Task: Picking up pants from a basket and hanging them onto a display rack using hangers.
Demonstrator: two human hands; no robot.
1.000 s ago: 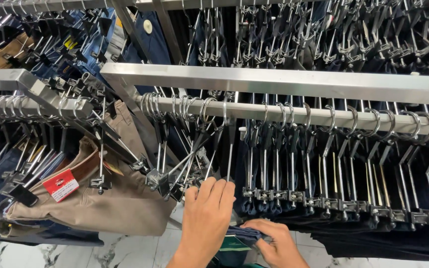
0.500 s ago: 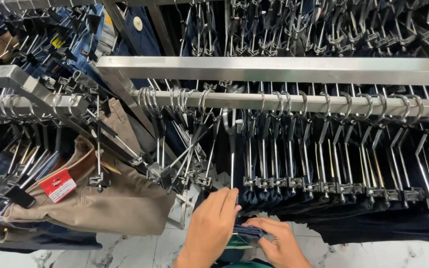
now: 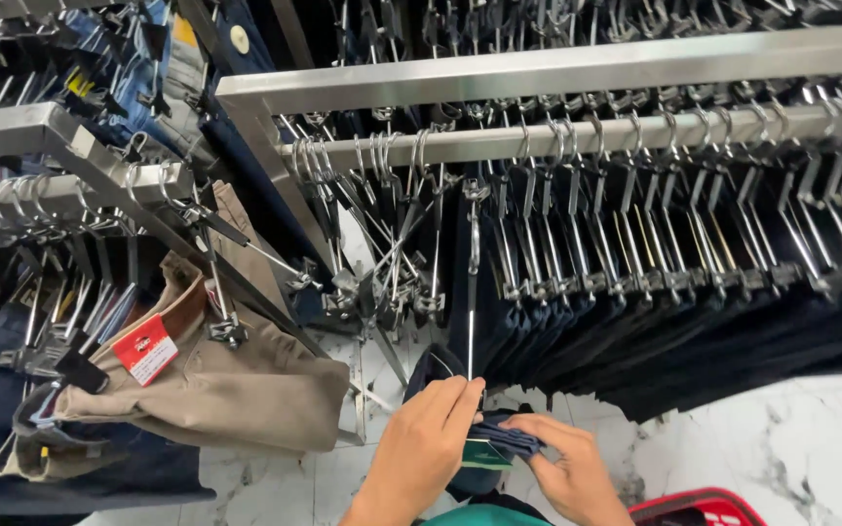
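Both hands work at the near middle, below the rail (image 3: 577,136). The left hand (image 3: 431,438) pinches the top of a dark navy garment (image 3: 494,443), fingers closed by a thin metal hanger (image 3: 471,292). The right hand (image 3: 567,468) grips the same folded cloth from the right, fingers curled. Tan trousers (image 3: 216,380) hang left.

Left hand (image 3: 428,440) and right hand (image 3: 569,469): bare, no rings, watch or gloves. Forearms uncovered to frame edge. Teal garment (image 3: 484,515) showing at 6 o'clock, between wrists.
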